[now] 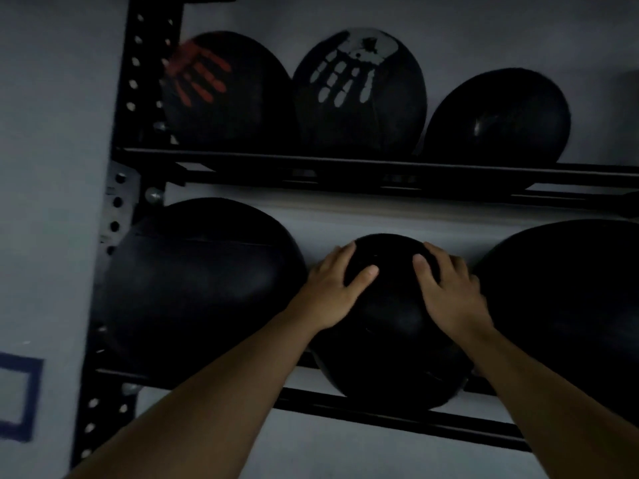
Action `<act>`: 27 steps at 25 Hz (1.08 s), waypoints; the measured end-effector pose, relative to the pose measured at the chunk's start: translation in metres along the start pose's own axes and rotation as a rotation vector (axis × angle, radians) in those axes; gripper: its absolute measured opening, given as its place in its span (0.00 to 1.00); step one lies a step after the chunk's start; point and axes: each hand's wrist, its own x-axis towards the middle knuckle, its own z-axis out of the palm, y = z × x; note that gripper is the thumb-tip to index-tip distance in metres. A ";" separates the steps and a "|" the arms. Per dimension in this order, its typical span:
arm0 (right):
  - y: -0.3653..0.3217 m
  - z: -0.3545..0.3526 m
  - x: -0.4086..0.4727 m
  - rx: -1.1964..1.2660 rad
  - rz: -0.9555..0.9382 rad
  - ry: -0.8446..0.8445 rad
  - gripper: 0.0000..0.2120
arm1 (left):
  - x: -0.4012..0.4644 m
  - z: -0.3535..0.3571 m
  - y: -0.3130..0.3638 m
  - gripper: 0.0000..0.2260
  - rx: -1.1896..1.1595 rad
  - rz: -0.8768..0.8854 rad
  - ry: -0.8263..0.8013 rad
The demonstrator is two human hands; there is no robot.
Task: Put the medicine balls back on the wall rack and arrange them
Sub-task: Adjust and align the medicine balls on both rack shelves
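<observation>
A black medicine ball [390, 326] rests on the lower rails of the black wall rack [345, 407]. My left hand [332, 288] presses its left side and my right hand [449, 295] its right side, fingers spread over the top. A larger black ball [200, 288] sits to its left and another [567, 305] to its right. On the upper shelf [345, 164] stand a ball with a red handprint [224, 91], a ball with a white handprint [359, 91] and a plain black ball [501, 119].
The rack's perforated upright [138, 81] runs down the left side against a pale wall [52, 167]. A blue square outline [20, 399] is marked on the wall at lower left. The scene is dim.
</observation>
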 end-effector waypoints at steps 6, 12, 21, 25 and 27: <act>-0.054 -0.005 -0.013 -0.108 -0.159 0.072 0.29 | -0.029 -0.072 -0.011 0.30 0.470 0.124 0.108; -0.174 0.050 -0.025 0.020 -0.293 0.017 0.30 | -0.047 -0.203 -0.081 0.32 0.295 -0.178 0.591; -0.256 0.168 -0.060 0.085 -0.104 0.009 0.42 | -0.058 -0.246 -0.214 0.46 -0.367 -0.201 0.282; -0.257 0.172 -0.050 0.025 -0.118 0.062 0.42 | -0.046 -0.226 -0.227 0.42 -0.480 -0.182 0.459; -0.259 0.170 -0.041 0.001 -0.150 0.047 0.40 | -0.044 -0.226 -0.229 0.42 -0.501 -0.212 0.467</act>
